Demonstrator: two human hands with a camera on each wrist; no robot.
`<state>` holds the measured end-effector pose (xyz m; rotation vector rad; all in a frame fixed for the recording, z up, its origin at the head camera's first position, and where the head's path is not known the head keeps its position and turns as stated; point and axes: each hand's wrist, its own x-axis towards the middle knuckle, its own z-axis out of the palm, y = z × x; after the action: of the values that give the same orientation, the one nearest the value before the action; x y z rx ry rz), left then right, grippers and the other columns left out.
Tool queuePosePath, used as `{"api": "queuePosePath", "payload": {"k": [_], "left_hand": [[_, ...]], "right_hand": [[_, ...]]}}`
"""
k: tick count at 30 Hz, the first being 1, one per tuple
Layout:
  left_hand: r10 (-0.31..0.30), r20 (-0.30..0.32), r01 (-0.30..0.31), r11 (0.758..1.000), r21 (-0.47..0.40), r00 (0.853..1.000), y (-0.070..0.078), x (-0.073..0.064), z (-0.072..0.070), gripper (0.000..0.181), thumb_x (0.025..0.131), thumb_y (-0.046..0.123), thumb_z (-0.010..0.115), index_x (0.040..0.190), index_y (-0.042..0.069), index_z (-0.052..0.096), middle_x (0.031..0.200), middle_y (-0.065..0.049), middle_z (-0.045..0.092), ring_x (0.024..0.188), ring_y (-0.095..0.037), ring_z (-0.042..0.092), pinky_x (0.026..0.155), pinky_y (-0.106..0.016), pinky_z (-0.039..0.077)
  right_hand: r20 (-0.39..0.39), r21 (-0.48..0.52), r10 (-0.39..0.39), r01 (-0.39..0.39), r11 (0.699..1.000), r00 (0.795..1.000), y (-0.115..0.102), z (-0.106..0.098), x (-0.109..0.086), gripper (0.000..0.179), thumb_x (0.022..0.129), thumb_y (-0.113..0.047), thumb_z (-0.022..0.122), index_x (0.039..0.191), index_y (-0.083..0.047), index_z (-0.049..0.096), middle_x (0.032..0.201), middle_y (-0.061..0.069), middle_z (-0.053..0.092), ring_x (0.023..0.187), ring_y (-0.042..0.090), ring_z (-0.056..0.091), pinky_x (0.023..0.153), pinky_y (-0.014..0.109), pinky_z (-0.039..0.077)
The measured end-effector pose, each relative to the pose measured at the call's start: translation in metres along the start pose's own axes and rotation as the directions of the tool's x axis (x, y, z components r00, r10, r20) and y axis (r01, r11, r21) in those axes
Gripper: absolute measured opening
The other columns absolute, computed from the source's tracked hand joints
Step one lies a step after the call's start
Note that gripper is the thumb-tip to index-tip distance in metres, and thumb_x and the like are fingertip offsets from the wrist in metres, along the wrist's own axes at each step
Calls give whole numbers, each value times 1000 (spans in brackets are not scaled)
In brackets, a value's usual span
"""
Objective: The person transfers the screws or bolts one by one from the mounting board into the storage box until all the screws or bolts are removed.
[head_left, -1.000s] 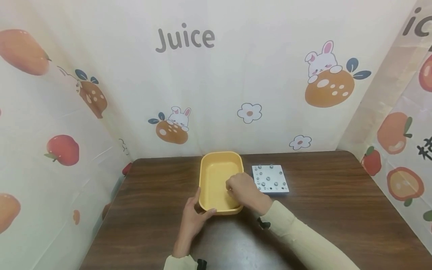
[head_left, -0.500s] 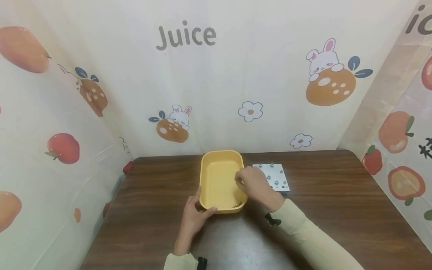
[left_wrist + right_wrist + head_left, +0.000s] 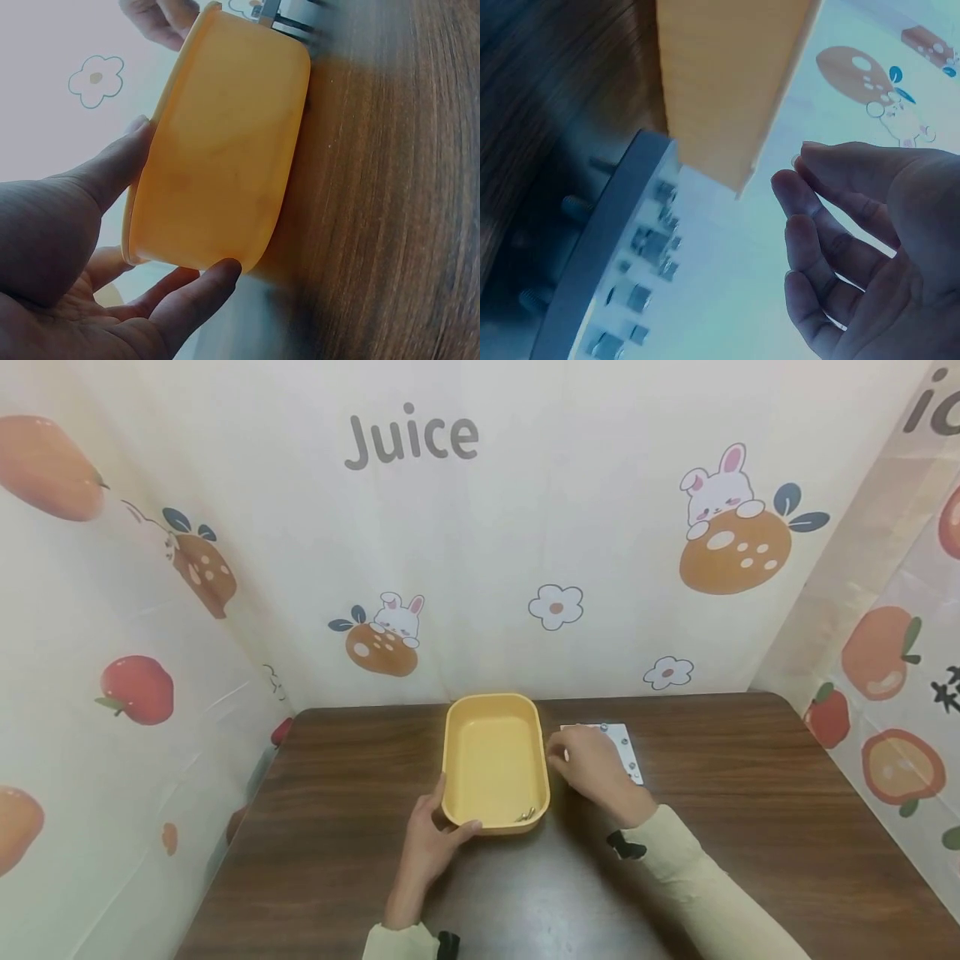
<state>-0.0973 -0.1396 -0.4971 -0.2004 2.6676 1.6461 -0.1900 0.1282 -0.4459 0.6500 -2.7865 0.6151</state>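
A yellow plastic tray [image 3: 495, 697] sits on the table, with a few small metal screws [image 3: 527, 815] in its near right corner. My left hand [image 3: 429, 843] grips the tray's near left corner, thumb at the near rim and fingers along the side. The left wrist view shows those fingers against the orange-looking wall [image 3: 217, 150]. Just right of the tray hovers my right hand [image 3: 596, 767], fingers loosely bent and nothing visible between them. It partly covers a pale metal plate [image 3: 621, 735] studded with bolts. Threaded shanks [image 3: 577, 208] poke out under that plate in the right wrist view.
The dark wooden table [image 3: 345, 777] extends to both sides and toward me. Directly behind it hangs a printed curtain [image 3: 480, 568], with more curtain at the left and right.
My right hand has moved right, from inside the tray out over its right rim to the plate. Screws in the tray's corner have come into view. The left hand stays put.
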Motion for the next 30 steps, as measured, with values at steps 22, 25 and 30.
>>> {"api": "queuePosePath", "payload": {"k": [22, 25, 30], "left_hand": [[-7, -5, 7, 1000, -4, 1000, 0, -1, 1, 100, 80, 19, 94, 163, 5, 39, 132, -20, 57, 118, -32, 55, 98, -46, 59], [-7, -4, 7, 1000, -8, 1000, 1, 0, 0, 100, 81, 19, 94, 163, 5, 39, 132, -20, 57, 118, -32, 55, 97, -45, 60], [-9, -4, 9, 1000, -14, 1000, 1, 1, 0, 100, 81, 19, 94, 163, 4, 39, 133, -21, 56, 119, -33, 55, 97, -45, 60]], "right_hand": [[2, 25, 97, -97, 995, 995, 24, 0, -19, 13, 86, 6, 75, 93, -4, 81, 95, 11, 79, 95, 34, 74, 88, 52, 59], [11, 37, 112, -112, 993, 994, 26, 0, -23, 13, 86, 6, 76, 93, -3, 81, 94, 11, 79, 93, 34, 74, 87, 52, 60], [28, 44, 128, -129, 991, 991, 29, 0, -26, 11, 86, 3, 78, 94, -5, 81, 91, 9, 78, 88, 30, 73, 82, 50, 60]]}}
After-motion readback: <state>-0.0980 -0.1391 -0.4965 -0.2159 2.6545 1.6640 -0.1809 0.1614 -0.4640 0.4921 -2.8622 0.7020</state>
